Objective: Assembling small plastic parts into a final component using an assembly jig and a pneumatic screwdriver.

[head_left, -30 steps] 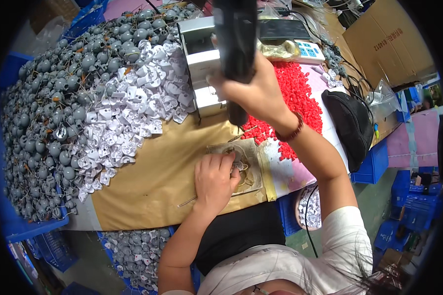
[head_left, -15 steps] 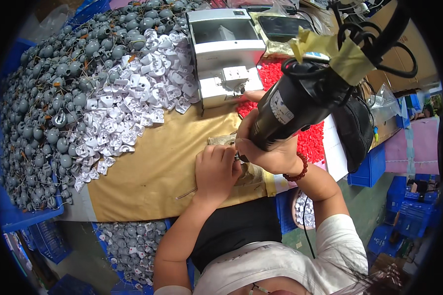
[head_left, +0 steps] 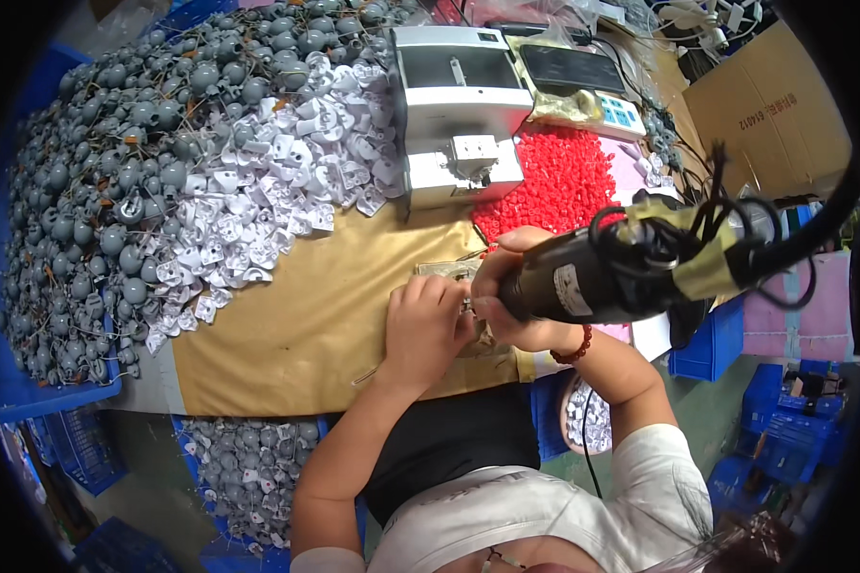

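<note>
My right hand (head_left: 521, 315) is wrapped round the front of a black cylindrical corded power tool (head_left: 569, 277), which lies tilted with its cable end toward the right. Yellow tape binds the cable there. Close beside it, my left hand (head_left: 425, 320) is closed in a pinch at a small piece, part metallic, that the fingers mostly hide. Both hands meet over a small brownish work pad (head_left: 446, 269) on the tan table cover (head_left: 296, 334). A thin rod (head_left: 364, 375) lies by my left wrist.
Grey round parts with wires (head_left: 105, 201) and white plastic parts (head_left: 258, 205) are heaped at left. Beyond my hands stand a white-and-grey machine (head_left: 463, 105) and a pile of red pieces (head_left: 554, 181). A phone (head_left: 571, 69) and a cardboard box (head_left: 769, 115) sit far right.
The power tool has tipped over from a steeper slant, its cable end swinging right and down. My right hand has turned with it. My left hand stays pinched at nearly the same spot.
</note>
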{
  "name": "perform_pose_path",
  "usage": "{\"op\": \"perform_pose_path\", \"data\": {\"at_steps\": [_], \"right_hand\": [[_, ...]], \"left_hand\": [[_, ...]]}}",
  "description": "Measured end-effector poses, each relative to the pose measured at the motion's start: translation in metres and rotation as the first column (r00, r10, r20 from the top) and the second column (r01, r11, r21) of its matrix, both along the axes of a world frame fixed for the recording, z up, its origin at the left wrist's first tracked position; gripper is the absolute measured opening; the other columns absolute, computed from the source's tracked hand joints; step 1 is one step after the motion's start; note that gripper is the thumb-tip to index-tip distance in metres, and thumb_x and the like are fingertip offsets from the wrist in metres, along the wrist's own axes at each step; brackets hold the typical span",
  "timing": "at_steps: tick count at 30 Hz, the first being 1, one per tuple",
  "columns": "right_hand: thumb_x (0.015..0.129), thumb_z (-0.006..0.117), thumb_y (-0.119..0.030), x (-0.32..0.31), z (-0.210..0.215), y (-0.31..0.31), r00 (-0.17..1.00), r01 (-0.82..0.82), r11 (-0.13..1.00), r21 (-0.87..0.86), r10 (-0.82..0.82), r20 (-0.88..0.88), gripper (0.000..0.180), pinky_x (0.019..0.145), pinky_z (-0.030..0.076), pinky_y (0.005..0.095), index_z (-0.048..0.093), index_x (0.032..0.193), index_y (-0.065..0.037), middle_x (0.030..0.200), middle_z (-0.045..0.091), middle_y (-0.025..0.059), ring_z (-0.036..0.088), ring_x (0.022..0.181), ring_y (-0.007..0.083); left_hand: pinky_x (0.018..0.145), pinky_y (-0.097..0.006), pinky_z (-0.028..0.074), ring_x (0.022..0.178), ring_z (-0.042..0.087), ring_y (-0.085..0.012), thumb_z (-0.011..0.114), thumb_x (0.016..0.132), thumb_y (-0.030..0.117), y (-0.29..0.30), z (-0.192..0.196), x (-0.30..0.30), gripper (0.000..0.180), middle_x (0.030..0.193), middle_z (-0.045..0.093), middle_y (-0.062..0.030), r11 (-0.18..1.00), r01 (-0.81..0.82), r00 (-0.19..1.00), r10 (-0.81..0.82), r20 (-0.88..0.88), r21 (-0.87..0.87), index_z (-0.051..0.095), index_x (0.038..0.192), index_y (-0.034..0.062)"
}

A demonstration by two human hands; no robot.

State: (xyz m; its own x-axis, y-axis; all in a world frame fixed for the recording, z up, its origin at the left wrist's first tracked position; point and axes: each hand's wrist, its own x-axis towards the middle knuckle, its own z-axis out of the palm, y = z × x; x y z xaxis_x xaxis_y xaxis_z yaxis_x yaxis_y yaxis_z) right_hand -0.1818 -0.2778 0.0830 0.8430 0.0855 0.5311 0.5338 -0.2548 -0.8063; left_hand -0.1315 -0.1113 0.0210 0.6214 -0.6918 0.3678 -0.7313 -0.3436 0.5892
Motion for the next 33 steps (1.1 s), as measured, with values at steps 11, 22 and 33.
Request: {"op": "perform_pose_path", "data": {"at_steps": [11,22,33], "right_hand": [[0.084,0.067,0.007,-0.005,-0.01,-0.001,1.0,0.0,1.0,-0.01,0.0,-0.006,0.068,0.065,0.052,0.0316,0.04,0.142,-0.017,0.079,0.062,0.0073,0.064,0.069,0.0181],[0.089,0.073,-0.004,0.021,0.013,-0.039,0.773,0.63,0.685,0.366,-0.513,-0.372,0.042,0.06,0.051,0.0263,0.052,0.125,0.0,0.075,0.063,0.0031,0.061,0.063,0.0107],[0.082,0.076,-0.002,-0.025,-0.046,-0.025,0.874,0.427,0.817,-0.388,-0.482,-0.055,0.03,0.086,0.048,0.0385,0.069,0.111,-0.002,0.109,0.063,0.0147,0.058,0.102,0.0305]], "left_hand": [[0.084,-0.043,0.045,0.097,0.057,-0.0267,0.076,0.071,0.012,0.001,-0.002,-0.001,0.044,0.098,0.058,-0.0041,0.999,0.013,1.0,-0.013,-0.006,-0.033,0.062,0.113,0.0135],[0.096,-0.044,0.044,0.113,0.053,-0.0308,0.078,0.076,0.014,-0.001,-0.002,-0.009,0.041,0.12,0.06,-0.0084,0.994,-0.101,0.984,0.107,-0.144,0.048,0.064,0.114,0.0078],[0.095,-0.047,0.048,0.122,0.056,-0.0322,0.077,0.079,0.013,0.003,-0.014,-0.019,0.036,0.116,0.067,-0.0037,0.995,-0.058,0.998,0.057,-0.015,-0.082,0.062,0.112,0.0109]]}}
